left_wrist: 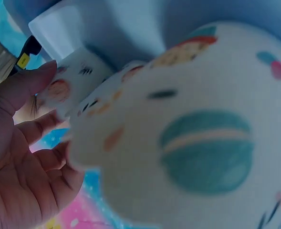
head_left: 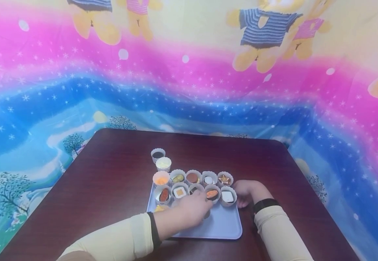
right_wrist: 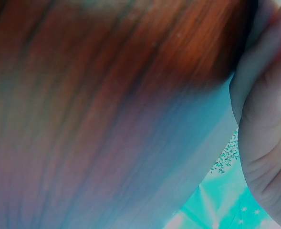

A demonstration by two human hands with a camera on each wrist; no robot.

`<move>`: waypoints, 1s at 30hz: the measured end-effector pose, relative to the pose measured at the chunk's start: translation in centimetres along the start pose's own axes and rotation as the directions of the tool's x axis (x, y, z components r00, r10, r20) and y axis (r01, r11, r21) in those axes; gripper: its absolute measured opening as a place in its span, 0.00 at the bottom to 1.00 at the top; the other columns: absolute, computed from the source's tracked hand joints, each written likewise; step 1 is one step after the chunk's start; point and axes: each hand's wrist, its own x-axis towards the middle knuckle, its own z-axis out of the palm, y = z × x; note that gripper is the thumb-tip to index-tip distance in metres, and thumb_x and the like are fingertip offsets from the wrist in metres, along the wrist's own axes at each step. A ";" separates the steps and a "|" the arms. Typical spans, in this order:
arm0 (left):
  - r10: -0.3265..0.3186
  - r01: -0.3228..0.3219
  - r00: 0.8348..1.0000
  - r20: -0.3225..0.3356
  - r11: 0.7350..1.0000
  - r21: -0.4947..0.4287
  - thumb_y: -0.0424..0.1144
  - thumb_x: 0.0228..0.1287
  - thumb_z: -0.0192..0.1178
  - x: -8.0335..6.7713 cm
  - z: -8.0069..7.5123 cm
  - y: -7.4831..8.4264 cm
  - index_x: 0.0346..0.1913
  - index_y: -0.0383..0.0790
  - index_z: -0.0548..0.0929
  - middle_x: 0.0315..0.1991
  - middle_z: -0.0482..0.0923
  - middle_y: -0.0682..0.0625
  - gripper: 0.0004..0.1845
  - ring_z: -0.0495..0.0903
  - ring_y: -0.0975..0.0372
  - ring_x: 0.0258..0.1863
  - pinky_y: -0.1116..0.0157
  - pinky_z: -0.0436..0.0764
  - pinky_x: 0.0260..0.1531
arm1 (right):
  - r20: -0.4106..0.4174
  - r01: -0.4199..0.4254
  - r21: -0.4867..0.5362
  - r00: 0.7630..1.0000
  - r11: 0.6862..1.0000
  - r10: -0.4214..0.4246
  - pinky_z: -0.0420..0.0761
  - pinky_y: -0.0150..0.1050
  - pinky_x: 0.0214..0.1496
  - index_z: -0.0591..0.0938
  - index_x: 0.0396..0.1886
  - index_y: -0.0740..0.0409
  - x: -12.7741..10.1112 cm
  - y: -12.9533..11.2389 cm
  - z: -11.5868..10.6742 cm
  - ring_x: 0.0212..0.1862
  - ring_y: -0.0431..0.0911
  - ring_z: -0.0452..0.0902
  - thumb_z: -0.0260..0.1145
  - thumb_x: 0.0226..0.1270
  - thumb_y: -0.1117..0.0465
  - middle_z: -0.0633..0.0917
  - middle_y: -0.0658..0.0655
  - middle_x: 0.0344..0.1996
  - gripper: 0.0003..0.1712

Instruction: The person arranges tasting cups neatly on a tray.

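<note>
My left hand (head_left: 193, 209) reaches over the front of the lilac tray (head_left: 215, 228). In the left wrist view its thumb and fingers pinch a white printed paper cup (left_wrist: 78, 81); what the cup contains is hidden. Right beside it looms a larger-looking paper cup (left_wrist: 202, 124) printed with a teal macaron. Cups around the hand hold an orange-topped piece (head_left: 212, 194), a white square with a yellow centre (head_left: 180, 192) and a reddish-brown piece (head_left: 164, 195). My right hand (head_left: 247, 191) rests on the table beside the tray's right edge, fingers loosely bent, holding nothing visible.
Several more filled cups stand in two rows, including a star piece (head_left: 224, 179) and a white block (head_left: 228, 196). Beyond the tray's back left stand a dark-filled cup (head_left: 157, 155) and a white-filled cup (head_left: 163, 164). A printed curtain (head_left: 189, 90) hangs behind the brown table (head_left: 110, 174).
</note>
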 end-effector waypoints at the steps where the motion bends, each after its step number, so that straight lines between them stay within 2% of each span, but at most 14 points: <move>1: 0.004 -0.004 1.000 -0.006 1.000 0.012 0.44 0.48 0.65 0.0 0.1 0.1 0.47 0.57 0.77 0.45 0.74 0.51 0.19 0.72 0.60 0.44 0.65 0.75 0.20 | 0.002 0.000 0.000 1.000 1.000 0.000 0.75 0.34 0.16 0.77 0.29 0.64 0.0 0.0 0.0 0.13 0.43 0.73 0.46 0.65 0.64 0.78 0.58 0.12 0.13; 7: 0.013 -0.012 0.999 -0.031 0.999 0.042 0.46 0.47 0.65 -0.2 0.3 0.2 0.49 0.57 0.78 0.46 0.75 0.51 0.22 0.70 0.61 0.46 0.65 0.76 0.22 | -0.003 -0.002 0.009 1.000 1.000 0.002 0.74 0.33 0.15 0.76 0.27 0.64 0.0 0.1 0.1 0.12 0.42 0.72 0.46 0.64 0.65 0.77 0.58 0.11 0.13; 17: 0.015 -0.014 0.999 -0.029 0.999 0.043 0.46 0.48 0.65 -0.1 0.2 0.1 0.49 0.56 0.78 0.47 0.75 0.51 0.21 0.71 0.60 0.46 0.65 0.77 0.26 | -0.017 -0.002 0.014 1.000 1.000 0.002 0.73 0.33 0.15 0.76 0.24 0.64 0.0 0.0 0.2 0.12 0.42 0.71 0.47 0.63 0.66 0.77 0.57 0.11 0.13; 21: 0.025 -0.024 0.999 -0.027 0.999 0.029 0.46 0.48 0.65 -0.2 -0.6 0.0 0.47 0.55 0.78 0.45 0.75 0.50 0.20 0.71 0.59 0.45 0.64 0.78 0.26 | -0.015 0.002 0.003 1.000 1.000 -0.002 0.74 0.33 0.15 0.77 0.24 0.64 -0.1 0.0 0.1 0.12 0.42 0.71 0.47 0.63 0.65 0.77 0.58 0.11 0.14; 24: 0.022 -0.022 0.999 -0.031 1.000 0.018 0.48 0.46 0.66 -0.2 -1.5 -0.2 0.45 0.54 0.77 0.48 0.73 0.50 0.20 0.71 0.58 0.46 0.64 0.78 0.27 | -0.011 0.005 -0.003 1.000 1.000 -0.005 0.74 0.33 0.15 0.77 0.23 0.64 -0.1 0.0 0.0 0.12 0.42 0.72 0.47 0.63 0.65 0.78 0.58 0.11 0.15; 28: 0.011 -0.011 0.999 -0.045 1.000 0.016 0.50 0.45 0.66 -0.2 -2.4 -0.4 0.45 0.53 0.78 0.55 0.71 0.49 0.21 0.71 0.57 0.48 0.62 0.79 0.34 | -0.003 0.007 -0.006 1.000 1.000 -0.007 0.75 0.33 0.16 0.77 0.23 0.65 -0.2 0.0 -0.1 0.12 0.42 0.72 0.45 0.64 0.65 0.78 0.58 0.11 0.16; 30: 0.008 -0.007 0.999 -0.045 1.000 0.008 0.49 0.45 0.66 -0.2 -2.6 -0.4 0.46 0.52 0.78 0.54 0.71 0.48 0.21 0.72 0.57 0.48 0.62 0.78 0.38 | 0.002 0.009 -0.010 1.000 1.000 -0.009 0.75 0.34 0.16 0.77 0.23 0.65 -0.2 0.0 -0.1 0.12 0.42 0.72 0.45 0.64 0.65 0.78 0.58 0.11 0.16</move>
